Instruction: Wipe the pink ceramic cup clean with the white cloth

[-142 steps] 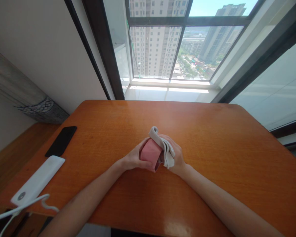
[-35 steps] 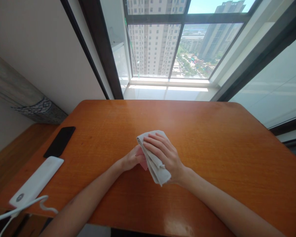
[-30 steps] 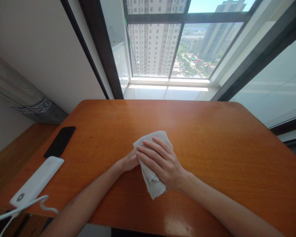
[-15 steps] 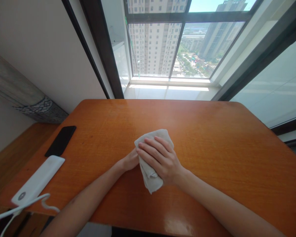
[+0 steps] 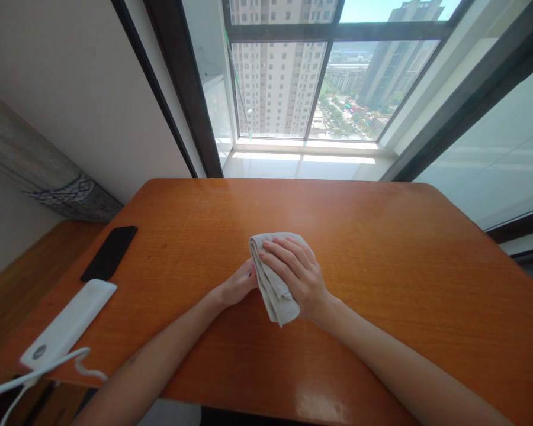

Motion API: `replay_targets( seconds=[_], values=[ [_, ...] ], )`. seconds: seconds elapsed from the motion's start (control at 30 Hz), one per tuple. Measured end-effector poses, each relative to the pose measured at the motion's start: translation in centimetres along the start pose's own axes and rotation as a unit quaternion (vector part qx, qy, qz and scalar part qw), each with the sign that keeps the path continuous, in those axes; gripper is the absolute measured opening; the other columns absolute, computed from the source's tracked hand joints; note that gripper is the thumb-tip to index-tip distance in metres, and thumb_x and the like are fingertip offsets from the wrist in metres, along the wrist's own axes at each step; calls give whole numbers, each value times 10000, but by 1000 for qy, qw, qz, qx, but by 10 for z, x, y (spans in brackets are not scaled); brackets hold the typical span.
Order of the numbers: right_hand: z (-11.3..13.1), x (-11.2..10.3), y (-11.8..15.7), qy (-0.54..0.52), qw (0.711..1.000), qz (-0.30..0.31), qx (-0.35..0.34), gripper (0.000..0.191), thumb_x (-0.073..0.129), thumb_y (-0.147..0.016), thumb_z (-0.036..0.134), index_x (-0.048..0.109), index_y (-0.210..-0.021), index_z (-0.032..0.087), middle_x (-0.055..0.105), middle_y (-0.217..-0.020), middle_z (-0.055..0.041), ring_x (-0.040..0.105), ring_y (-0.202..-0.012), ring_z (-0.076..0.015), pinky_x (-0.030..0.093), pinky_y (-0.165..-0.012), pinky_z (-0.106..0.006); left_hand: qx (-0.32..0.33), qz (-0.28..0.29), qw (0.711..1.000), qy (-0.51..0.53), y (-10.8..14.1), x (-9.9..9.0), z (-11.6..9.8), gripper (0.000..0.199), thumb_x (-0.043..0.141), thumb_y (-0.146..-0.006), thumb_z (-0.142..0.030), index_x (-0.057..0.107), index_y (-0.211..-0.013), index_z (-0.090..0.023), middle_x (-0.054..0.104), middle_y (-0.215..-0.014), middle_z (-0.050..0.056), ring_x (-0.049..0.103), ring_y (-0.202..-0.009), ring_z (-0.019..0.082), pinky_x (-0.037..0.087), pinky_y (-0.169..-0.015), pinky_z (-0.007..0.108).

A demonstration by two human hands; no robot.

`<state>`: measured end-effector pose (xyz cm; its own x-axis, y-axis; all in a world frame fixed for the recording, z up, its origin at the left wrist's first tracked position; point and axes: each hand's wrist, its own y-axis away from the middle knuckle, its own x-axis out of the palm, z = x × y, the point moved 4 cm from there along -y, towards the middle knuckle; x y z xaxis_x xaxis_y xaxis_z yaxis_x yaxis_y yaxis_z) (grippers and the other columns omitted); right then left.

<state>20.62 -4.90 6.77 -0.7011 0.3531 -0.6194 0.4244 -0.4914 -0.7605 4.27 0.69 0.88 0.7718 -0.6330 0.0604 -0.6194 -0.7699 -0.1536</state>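
matt cloth towel (image 5: 273, 279) on a glossy wood tabletop (image 5: 364, 248)

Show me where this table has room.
Bare wood lies right of the right hand, out to the table's edge, and beyond the grey cloth along the far edge. Crowded: the left end, with black phone, white power bank and cable, and the middle, at the left hand.

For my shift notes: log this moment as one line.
left hand: against folded grey-white cloth | right hand: over cloth | surface: orange wooden table
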Motion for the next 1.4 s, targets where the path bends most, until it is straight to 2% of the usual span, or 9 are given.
replay_targets(
  seconds=[0.17, 0.27, 0.43, 0.67, 0.8, 0.9, 1.1, 1.4],
  values=[
    [-4, 3, 2, -18, 1000, -5, 21, 704, 652, -1065, 362, 432, -1729, 281, 662, -1607, -121, 608, -1505, -365, 456, -1302, -623, -6, -11, 999, -51, 1, 1, -8, 533, 632, -972, -664, 761, -1124, -170, 786, -1174, 124, 718, -1191, 374, 603, -1061, 492],
    [-7, 2, 0, -32, 998, -23, 40, 699, 687, -1055, 387, 462, -1708, 276, 685, -1565, -141, 623, -1483, -367, 508, -1258, -613, -4, -20, 999, -47, 1, 2, -14, 561, 659, -950, -682, 743, -1145, -163, 773, -1190, 122, 716, -1167, 368, 582, -1082, 469],
    [-9, -1, -2, -63, 995, -40, 59, 603, 583, -1102, 467, 531, -1648, 217, 691, -1515, -185, 636, -1458, -371, 544, -1223, -601, -12, -11, 1000, -14, 0, 4, -17, 618, 719, -923, -698, 710, -1222, -158, 760, -1225, 121, 704, -1199, 374, 549, -1144, 485],
    [-15, -1, 0, -108, 988, -49, 97, 524, 563, -1100, 367, 558, -1608, 241, 678, -1524, -172, 644, -1443, -351, 554, -1220, -586, 7, 10, 1000, 22, -1, 5, -19, 639, 745, -931, -626, 680, -1376, -173, 720, -1406, 124, 645, -1388, 419, 474, -1252, 511],
    [-17, -2, 1, -127, 983, -55, 120, 507, 542, -1115, 427, 570, -1590, 251, 683, -1513, -171, 662, -1422, -345, 574, -1194, -563, 16, 22, 999, 38, -1, 6, -18, 681, 717, -967, -593, 620, -1482, -159, 691, -1475, 153, 627, -1419, 416, 459, -1268, 544],
    [-18, -1, 2, -142, 979, -58, 130, 503, 541, -1119, 454, 581, -1573, 241, 686, -1504, -179, 665, -1411, -342, 576, -1184, -556, 10, 18, 999, 40, -1, 6, -17, 681, 724, -958, -579, 623, -1482, -156, 704, -1457, 146, 638, -1394, 409, 471, -1257, 532],
    [-22, 4, 9, -164, 974, -61, 146, 478, 478, -1129, 384, 578, -1573, 235, 673, -1526, -173, 635, -1447, -332, 547, -1215, -569, -19, 7, 999, 30, 0, 4, -16, 660, 748, -923, -584, 669, -1413, -148, 743, -1371, 133, 682, -1310, 394, 532, -1174, 486],
    [-28, 10, 13, -179, 970, -69, 147, 473, 444, -1137, 355, 591, -1572, 241, 678, -1527, -162, 639, -1451, -318, 537, -1240, -543, -36, 4, 997, 66, 1, 1, -9, 754, 790, -905, -643, 643, -1463, -158, 742, -1391, 154, 683, -1316, 385, 558, -1117, 472]
  ],
)
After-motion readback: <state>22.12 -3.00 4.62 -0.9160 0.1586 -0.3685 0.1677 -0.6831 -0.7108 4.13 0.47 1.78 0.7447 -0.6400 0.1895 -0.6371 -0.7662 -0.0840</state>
